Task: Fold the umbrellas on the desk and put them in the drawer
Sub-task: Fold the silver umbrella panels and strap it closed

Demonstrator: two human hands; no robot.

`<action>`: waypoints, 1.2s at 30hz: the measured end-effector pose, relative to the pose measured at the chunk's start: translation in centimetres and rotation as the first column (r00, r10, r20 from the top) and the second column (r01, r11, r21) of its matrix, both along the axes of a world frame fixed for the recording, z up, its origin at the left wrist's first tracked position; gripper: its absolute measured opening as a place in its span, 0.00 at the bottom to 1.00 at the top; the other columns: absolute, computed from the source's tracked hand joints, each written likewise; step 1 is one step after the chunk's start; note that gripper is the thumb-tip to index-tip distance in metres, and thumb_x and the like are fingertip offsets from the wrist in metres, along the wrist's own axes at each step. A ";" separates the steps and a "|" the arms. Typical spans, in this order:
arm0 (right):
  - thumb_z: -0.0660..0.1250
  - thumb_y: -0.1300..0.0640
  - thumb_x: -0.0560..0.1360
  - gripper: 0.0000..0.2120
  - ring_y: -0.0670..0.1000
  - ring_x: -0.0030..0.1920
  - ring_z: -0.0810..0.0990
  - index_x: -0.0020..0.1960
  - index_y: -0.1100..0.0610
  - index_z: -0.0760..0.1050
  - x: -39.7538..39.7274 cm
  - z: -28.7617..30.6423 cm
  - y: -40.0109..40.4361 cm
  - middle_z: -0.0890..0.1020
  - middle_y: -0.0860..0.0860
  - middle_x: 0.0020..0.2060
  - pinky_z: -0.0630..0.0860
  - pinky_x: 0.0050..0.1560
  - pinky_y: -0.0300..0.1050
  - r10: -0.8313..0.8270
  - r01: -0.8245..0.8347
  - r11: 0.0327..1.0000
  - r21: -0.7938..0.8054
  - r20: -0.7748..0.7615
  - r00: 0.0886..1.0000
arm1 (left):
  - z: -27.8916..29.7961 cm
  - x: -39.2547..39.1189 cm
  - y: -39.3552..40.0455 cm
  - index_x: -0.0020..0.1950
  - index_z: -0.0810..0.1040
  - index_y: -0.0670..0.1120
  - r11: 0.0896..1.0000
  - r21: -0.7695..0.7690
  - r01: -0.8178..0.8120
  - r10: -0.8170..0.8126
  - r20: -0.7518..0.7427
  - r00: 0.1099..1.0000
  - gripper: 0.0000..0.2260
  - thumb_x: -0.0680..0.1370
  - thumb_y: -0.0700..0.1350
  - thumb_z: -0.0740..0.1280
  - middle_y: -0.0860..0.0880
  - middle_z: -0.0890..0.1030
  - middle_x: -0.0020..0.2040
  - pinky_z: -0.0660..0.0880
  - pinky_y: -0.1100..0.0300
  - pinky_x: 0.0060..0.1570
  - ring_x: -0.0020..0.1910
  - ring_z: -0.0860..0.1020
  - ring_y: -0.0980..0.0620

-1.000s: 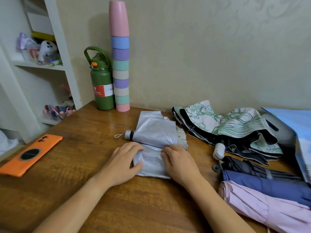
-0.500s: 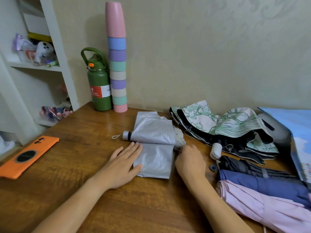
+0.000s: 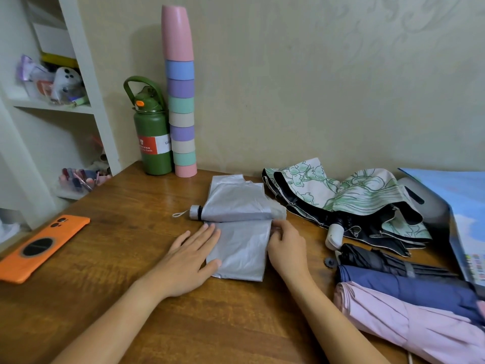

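A silver umbrella [image 3: 240,224] lies collapsed on the wooden desk [image 3: 126,245], its fabric spread in flat panels on both sides of the shaft. My left hand [image 3: 189,254] presses flat with straight fingers on the left edge of the near panel. My right hand [image 3: 287,246] sits at the panel's right edge, fingertips curled and pinching the fabric there. To the right lie a green-and-white floral umbrella [image 3: 351,198] with black lining, a black umbrella [image 3: 380,261], a navy umbrella [image 3: 409,287] and a pink umbrella [image 3: 409,321].
An orange phone [image 3: 42,246] lies near the left desk edge. A green bottle [image 3: 152,132] and a tall stack of coloured cups [image 3: 181,101] stand at the back wall. White shelves [image 3: 60,109] with clutter are on the left, a blue bag [image 3: 467,206] at the far right.
My right hand slid off the middle of the silver fabric to its right edge. My left hand straightened and flattened on the left edge. The near panel now lies smoother.
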State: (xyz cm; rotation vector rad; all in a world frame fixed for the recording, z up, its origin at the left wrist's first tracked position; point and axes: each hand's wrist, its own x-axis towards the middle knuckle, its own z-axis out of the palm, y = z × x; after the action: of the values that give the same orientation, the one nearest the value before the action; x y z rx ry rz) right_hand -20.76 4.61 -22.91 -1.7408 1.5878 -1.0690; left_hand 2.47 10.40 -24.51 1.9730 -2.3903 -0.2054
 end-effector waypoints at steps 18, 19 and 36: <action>0.64 0.58 0.78 0.24 0.47 0.61 0.79 0.72 0.44 0.67 0.1 0.2 -1.0 0.80 0.43 0.60 0.77 0.65 0.54 -0.075 -0.025 0.980 0.196 0.488 0.870 | 0.2 0.0 0.1 0.80 0.56 0.68 0.994 -0.109 -0.003 -0.024 -0.245 0.969 0.32 0.78 0.71 0.37 0.65 0.47 0.82 0.41 0.52 0.80 0.79 0.39 0.69; 0.65 0.58 0.78 0.24 0.46 0.58 0.79 0.73 0.47 0.66 0.0 0.0 -1.0 0.80 0.43 0.57 0.77 0.63 0.51 -0.095 0.010 0.980 0.198 0.426 0.900 | 0.3 -0.1 -0.2 0.80 0.60 0.65 0.990 -0.137 -0.016 -0.023 -0.283 0.959 0.32 0.79 0.70 0.38 0.65 0.51 0.82 0.43 0.53 0.80 0.79 0.42 0.70; 0.61 0.55 0.77 0.09 0.53 0.49 0.78 0.51 0.53 0.80 1.2 -1.0 -0.3 0.80 0.48 0.47 0.75 0.51 0.50 0.054 -0.220 0.885 -0.410 -0.380 0.924 | 0.1 -3.7 -2.5 0.81 0.56 0.54 0.989 -0.145 0.001 -0.023 -0.153 0.988 0.31 0.81 0.64 0.57 0.55 0.51 0.81 0.43 0.56 0.79 0.81 0.47 0.55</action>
State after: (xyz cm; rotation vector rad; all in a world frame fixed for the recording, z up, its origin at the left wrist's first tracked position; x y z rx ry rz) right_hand -19.52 4.28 -23.91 -2.4429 1.4616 -1.1583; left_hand -1.23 7.92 -24.43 1.8106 -2.2532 -0.1726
